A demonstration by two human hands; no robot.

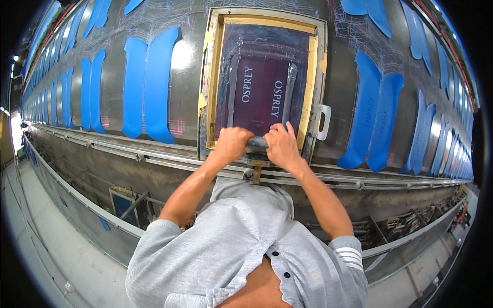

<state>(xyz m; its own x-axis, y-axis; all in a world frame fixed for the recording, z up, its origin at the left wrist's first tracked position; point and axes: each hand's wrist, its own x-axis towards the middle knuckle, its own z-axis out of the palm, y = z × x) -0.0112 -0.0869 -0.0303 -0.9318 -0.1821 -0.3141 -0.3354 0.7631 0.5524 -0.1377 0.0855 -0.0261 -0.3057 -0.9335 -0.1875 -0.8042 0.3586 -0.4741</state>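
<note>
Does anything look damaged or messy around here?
Mainly wear: the grey-rimmed rectangular screen frame has ragged yellow patches on both long outer sides, perhaps torn tape. The person's grey short-sleeved shirt also has small yellow-orange specks, which look like stains.

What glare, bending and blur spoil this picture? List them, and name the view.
Head view: white glare on the dark table; head view: metal rail curved by the lens, corners black; head view: left hand and right hand fairly sharp, without obvious motion blur.
</note>
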